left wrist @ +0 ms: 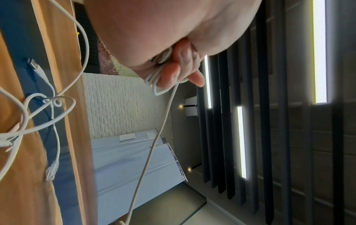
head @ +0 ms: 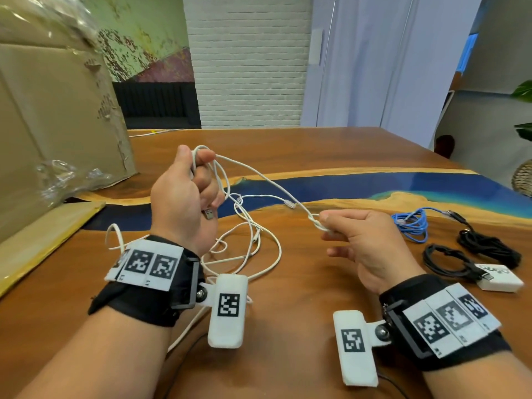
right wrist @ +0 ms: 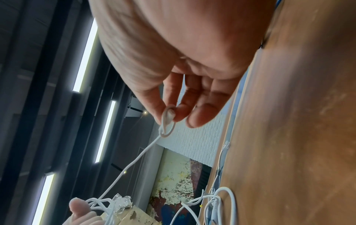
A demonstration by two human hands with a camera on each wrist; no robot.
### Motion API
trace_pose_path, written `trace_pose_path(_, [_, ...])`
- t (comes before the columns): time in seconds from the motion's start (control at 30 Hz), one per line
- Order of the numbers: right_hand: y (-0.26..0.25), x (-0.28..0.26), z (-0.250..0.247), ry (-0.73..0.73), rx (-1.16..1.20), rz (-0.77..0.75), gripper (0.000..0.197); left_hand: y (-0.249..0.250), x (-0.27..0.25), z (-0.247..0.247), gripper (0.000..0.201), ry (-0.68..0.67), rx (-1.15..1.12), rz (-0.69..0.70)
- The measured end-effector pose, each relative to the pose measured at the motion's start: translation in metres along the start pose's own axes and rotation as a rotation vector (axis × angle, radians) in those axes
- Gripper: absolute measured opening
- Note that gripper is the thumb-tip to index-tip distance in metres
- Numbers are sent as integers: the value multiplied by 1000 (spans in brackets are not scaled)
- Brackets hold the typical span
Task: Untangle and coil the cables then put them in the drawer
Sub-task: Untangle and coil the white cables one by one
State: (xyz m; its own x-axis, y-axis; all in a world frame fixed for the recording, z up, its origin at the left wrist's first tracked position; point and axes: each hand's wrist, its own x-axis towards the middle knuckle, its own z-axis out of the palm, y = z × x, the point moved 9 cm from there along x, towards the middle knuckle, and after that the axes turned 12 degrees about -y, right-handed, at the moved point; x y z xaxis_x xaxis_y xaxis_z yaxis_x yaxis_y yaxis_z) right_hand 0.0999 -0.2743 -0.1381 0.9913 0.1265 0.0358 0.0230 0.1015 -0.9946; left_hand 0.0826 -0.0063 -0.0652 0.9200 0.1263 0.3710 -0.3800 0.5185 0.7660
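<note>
My left hand (head: 192, 185) is raised over the wooden table (head: 316, 145) and grips a few loops of a white cable (head: 259, 174); the same loops (left wrist: 157, 71) show curled under its fingers in the left wrist view. A USB plug (head: 209, 214) hangs below that hand. A strand runs right to my right hand (head: 342, 226), whose thumb and forefinger pinch a small knot-like loop (right wrist: 166, 123). More tangled white cable (head: 247, 243) lies on the table between my hands, with a clear network plug (head: 290, 203) among it.
At the right lie a bundled blue cable (head: 411, 226), two coiled black cables (head: 486, 249) (head: 444, 262) and a white adapter block (head: 501, 280). A large cardboard box (head: 57, 116) with plastic wrap stands at the left. No drawer is in view.
</note>
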Motion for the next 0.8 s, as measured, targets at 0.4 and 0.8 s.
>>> trace_pose_path(0.4, [2, -11, 47, -305, 176, 19, 13, -51, -20, 38, 53, -345, 508, -393])
trace_pose_path(0.8, [-2, -13, 50, -314, 22, -37, 17, -74, -37, 58, 31, -622, 805, -487])
